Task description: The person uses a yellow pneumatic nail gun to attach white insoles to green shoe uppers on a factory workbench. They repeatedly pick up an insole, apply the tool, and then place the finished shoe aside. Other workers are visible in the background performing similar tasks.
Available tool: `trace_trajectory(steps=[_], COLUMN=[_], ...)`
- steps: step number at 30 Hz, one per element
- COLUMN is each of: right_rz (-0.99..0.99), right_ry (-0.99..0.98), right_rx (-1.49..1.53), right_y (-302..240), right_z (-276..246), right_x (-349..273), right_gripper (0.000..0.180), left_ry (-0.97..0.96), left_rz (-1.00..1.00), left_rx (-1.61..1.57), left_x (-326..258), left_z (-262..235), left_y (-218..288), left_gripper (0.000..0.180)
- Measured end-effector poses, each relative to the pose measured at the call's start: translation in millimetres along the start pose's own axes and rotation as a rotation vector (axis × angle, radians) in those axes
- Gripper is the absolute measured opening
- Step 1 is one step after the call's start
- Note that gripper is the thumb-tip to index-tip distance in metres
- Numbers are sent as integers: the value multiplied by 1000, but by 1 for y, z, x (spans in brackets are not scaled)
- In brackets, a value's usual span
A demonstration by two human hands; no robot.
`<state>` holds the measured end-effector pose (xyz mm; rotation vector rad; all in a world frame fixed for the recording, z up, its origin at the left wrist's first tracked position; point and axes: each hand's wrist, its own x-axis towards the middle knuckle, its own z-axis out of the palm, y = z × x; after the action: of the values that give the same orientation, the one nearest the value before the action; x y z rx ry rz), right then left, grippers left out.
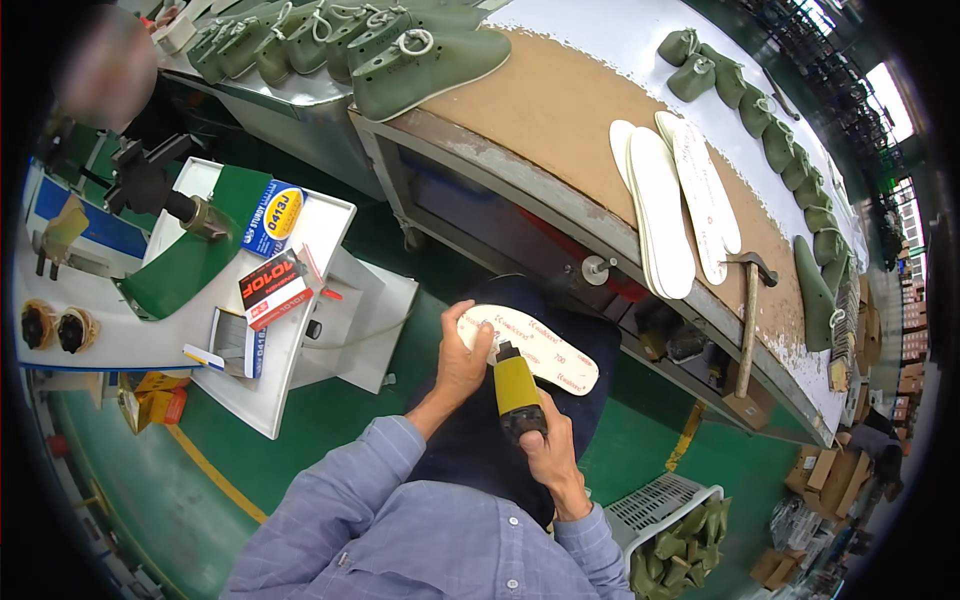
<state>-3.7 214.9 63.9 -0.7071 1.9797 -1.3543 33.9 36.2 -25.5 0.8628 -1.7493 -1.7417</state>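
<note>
Over my lap, my left hand [461,352] grips the heel-side end of a white insole board [563,362] printed with red marks, its thumb lying on top. Whether a last sits beneath the board is hidden. My right hand [548,440] is wrapped round the black rear of a yellow-and-black staple gun [516,384]. The tool's dark nose meets the board's face close to my left thumb; I cannot tell whether it presses on it.
On the workbench [560,90] at the right lie loose white insoles [655,210], a hammer [750,320] and rows of green shoe lasts [425,75]. A white cart [225,400] with small boxes [275,290] stands left. A grey basket [650,505] of green pieces sits lower right.
</note>
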Motion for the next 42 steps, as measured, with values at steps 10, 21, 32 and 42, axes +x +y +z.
trace_trajectory(steps=[10,21,32,42], right_rz=[164,78,-611,-246], right_ry=[-222,-59,354,819], right_rx=[-147,1553,-166,-1151], right_y=[-2,-25,-137,0], right_z=[-14,-38,-87,-240], right_x=[-20,-22,111,183], right_gripper=[79,104,43,29], left_ry=[74,-234,-135,331], left_rz=[-24,63,396,837], left_rx=[-101,-751,288,658], left_x=[1,41,142,225], left_z=[-5,-28,-13,30], left_y=[-14,93,219,157], left_gripper=[47,42,80,61])
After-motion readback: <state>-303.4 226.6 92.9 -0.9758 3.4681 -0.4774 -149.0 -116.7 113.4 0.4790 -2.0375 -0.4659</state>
